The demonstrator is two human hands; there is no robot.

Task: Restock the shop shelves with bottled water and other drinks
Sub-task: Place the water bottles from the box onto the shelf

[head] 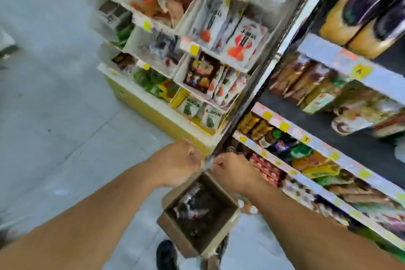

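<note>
Here, at lower centre, both hands meet over the open box (198, 215): left hand (178, 163) and right hand (233, 171) curl their fingers onto something small and blurred between them; the box's dark contents lie directly below.

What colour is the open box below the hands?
Brown cardboard box, dark contents inside; head view.

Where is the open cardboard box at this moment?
In the head view, the open cardboard box sits low and centre on the floor, just below the hands, left and right, with the shelves to its right.
</note>
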